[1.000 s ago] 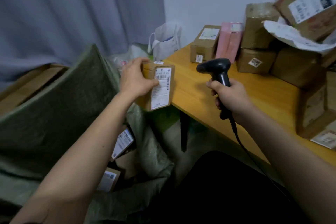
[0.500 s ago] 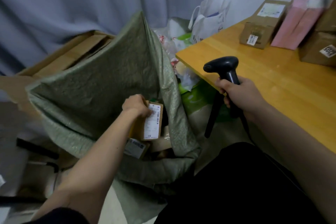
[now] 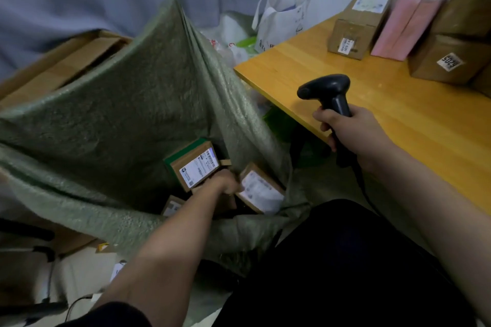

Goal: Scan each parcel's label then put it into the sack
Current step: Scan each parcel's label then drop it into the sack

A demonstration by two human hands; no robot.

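Left hand (image 3: 225, 183) deep in the green sack (image 3: 127, 103), fingers' state hidden among parcels; right hand (image 3: 353, 135) grips the scanner (image 3: 329, 90).

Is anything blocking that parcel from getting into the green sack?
Nothing visible. The left hand is already down inside the open sack, among the parcels lying there; which one it just brought cannot be told.

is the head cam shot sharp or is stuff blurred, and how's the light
Head view: dim, soft indoor light, no hard shadows or glare; the left hand down in the sack and the parcel beside it are motion-smeared, its label unreadable; the right hand and scanner are sharper; wide-angle lens bends the table edge.
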